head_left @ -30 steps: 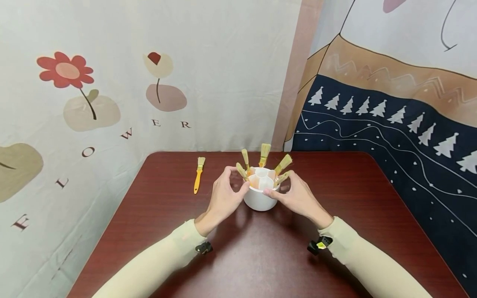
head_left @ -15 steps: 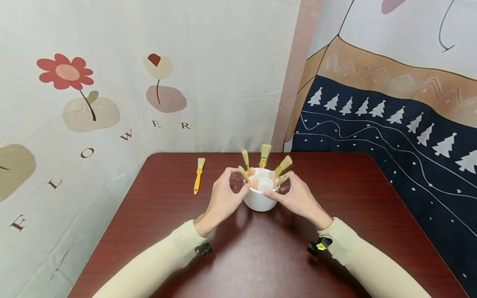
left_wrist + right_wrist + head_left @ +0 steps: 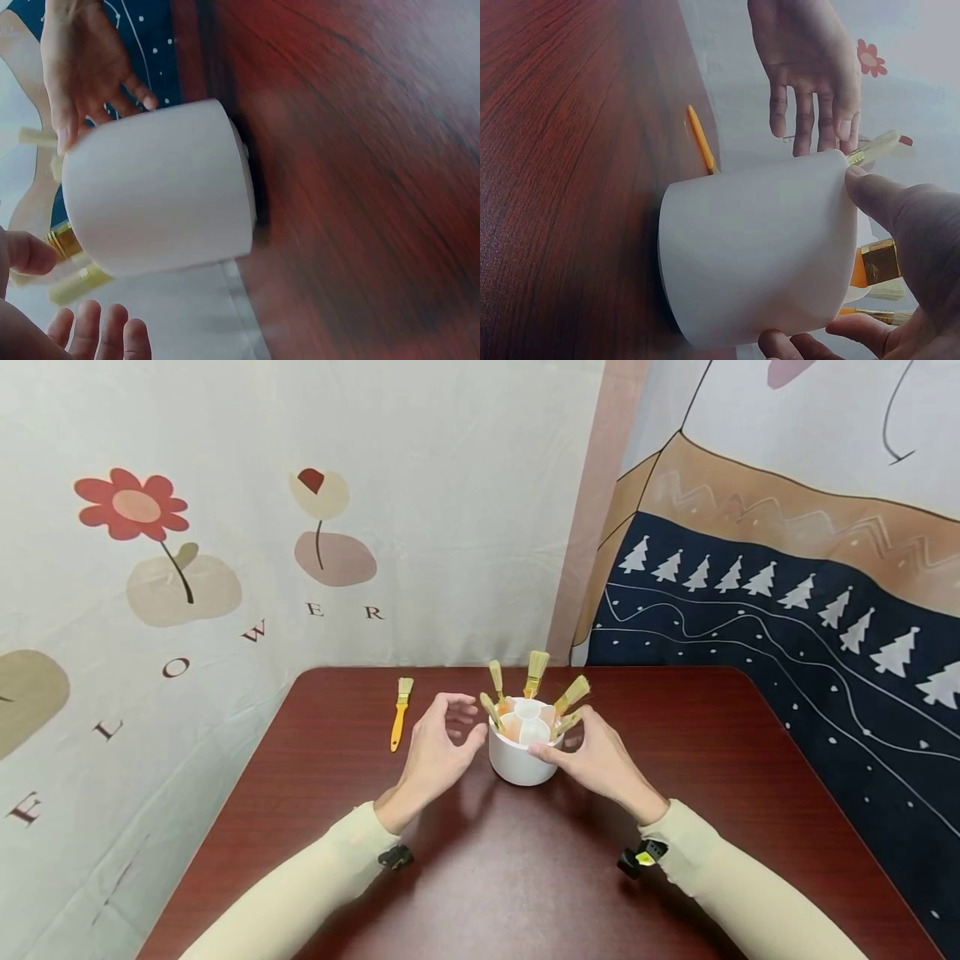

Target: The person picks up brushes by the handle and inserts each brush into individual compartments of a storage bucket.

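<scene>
A white round holder (image 3: 521,767) with inner compartments stands upright on the table. Several paintbrushes (image 3: 537,670) lean outward in it, bristles up. My right hand (image 3: 604,758) grips its right side, thumb at the front rim and fingers around the side, as the right wrist view shows. My left hand (image 3: 437,752) is just left of the holder, fingers loosely bent and apart from it, with nothing in them. In the left wrist view, a gap shows between the left fingers (image 3: 88,330) and the white wall (image 3: 161,187).
One more paintbrush (image 3: 398,718) with a yellow handle lies on the dark red table (image 3: 480,877), left of the left hand. A flower-printed cloth (image 3: 450,510) hangs behind the table, and a dark blue tree-patterned cloth (image 3: 720,618) on the right.
My left hand has let go of the holder's left side and moved slightly left. The right hand keeps its grip, and the holder stays in nearly the same spot.
</scene>
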Available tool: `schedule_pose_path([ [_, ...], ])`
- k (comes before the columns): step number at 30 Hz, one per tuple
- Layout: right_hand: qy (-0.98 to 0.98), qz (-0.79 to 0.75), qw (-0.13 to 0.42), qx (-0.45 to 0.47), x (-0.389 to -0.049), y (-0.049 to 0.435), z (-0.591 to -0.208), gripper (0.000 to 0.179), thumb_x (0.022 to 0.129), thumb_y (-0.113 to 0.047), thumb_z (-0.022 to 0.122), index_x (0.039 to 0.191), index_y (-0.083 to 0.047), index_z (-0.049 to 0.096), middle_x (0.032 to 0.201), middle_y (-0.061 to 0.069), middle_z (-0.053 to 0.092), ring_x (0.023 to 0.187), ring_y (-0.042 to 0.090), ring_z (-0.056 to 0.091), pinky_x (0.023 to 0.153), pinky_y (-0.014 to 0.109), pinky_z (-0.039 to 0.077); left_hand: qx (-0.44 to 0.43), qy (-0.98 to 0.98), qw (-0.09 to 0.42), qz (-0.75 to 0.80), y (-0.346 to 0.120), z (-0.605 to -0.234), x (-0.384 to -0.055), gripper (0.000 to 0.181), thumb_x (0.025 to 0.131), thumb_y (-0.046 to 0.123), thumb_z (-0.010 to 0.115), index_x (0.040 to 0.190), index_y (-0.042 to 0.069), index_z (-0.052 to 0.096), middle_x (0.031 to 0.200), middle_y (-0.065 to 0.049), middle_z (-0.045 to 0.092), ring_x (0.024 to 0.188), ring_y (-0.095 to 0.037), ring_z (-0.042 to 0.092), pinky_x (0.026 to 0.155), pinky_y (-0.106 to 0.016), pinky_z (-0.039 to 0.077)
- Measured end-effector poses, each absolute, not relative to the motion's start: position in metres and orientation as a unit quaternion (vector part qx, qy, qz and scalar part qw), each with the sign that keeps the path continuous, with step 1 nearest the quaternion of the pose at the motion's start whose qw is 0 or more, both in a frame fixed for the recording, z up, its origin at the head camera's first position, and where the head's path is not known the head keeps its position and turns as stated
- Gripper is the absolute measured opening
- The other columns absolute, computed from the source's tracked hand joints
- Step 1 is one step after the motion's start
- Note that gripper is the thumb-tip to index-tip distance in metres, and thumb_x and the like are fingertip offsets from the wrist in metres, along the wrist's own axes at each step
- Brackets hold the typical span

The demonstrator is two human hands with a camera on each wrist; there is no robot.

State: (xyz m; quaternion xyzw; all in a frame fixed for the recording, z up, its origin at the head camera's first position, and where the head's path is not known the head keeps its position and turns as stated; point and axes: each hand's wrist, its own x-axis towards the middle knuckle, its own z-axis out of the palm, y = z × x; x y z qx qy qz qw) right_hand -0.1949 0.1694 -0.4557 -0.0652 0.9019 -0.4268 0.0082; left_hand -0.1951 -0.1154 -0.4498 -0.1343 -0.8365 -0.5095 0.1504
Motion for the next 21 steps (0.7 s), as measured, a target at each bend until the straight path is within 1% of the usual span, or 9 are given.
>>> schedule_pose_path([
  [6, 0.904, -0.423, 0.003, -0.061, -0.195, 0.168, -0.456, 0.081, 0.093, -0.061, 0.095, 0.145, -0.009, 0.060, 0.135, 0.015, 0.072, 0.121, 0.031, 0.078, 0.099, 0.046, 0.070, -0.114, -0.849, 0.159, -0.491, -0.135, -0.452, -0.207, 0.038, 0.103, 0.009, 0.083, 0.139, 0.005, 0.071, 0.130, -0.013, 0.082, 0.116, -0.030, 0.081, 0.099, -0.057, 0.068],
  [10, 0.906, -0.419, 0.004, -0.059, -0.196, 0.168, -0.456, 0.082, 0.094, -0.062, 0.094, 0.145, -0.009, 0.059, 0.135, 0.016, 0.071, 0.120, 0.031, 0.077, 0.097, 0.044, 0.069, -0.101, -0.866, 0.142, -0.469, -0.151, -0.456, -0.218, 0.035, 0.104, 0.010, 0.082, 0.137, 0.006, 0.072, 0.130, -0.016, 0.082, 0.117, -0.032, 0.081, 0.101, -0.058, 0.068],
  [15, 0.907, -0.417, 0.006, -0.059, -0.197, 0.168, -0.456, 0.083, 0.094, -0.064, 0.093, 0.145, -0.009, 0.059, 0.134, 0.016, 0.071, 0.120, 0.031, 0.076, 0.095, 0.043, 0.069, -0.107, -0.889, 0.117, -0.429, -0.175, -0.467, -0.232, 0.041, 0.105, 0.010, 0.082, 0.143, 0.002, 0.070, 0.133, -0.024, 0.078, 0.122, -0.043, 0.079, 0.108, -0.064, 0.065],
  [18, 0.907, -0.416, 0.005, -0.061, -0.197, 0.168, -0.456, 0.081, 0.094, -0.065, 0.093, 0.143, -0.009, 0.059, 0.134, 0.016, 0.071, 0.120, 0.031, 0.077, 0.096, 0.044, 0.070, -0.109, -0.907, 0.104, -0.394, -0.189, -0.474, -0.239, 0.045, 0.105, 0.011, 0.082, 0.147, 0.000, 0.068, 0.139, -0.027, 0.074, 0.126, -0.046, 0.076, 0.112, -0.062, 0.062],
  [21, 0.906, -0.419, 0.001, -0.066, -0.197, 0.168, -0.456, 0.077, 0.095, -0.064, 0.093, 0.139, -0.010, 0.060, 0.133, 0.015, 0.071, 0.121, 0.031, 0.078, 0.098, 0.046, 0.071, -0.099, -0.924, 0.088, -0.359, -0.201, -0.480, -0.245, 0.048, 0.107, 0.014, 0.081, 0.151, 0.001, 0.068, 0.145, -0.028, 0.071, 0.129, -0.047, 0.072, 0.111, -0.061, 0.060],
])
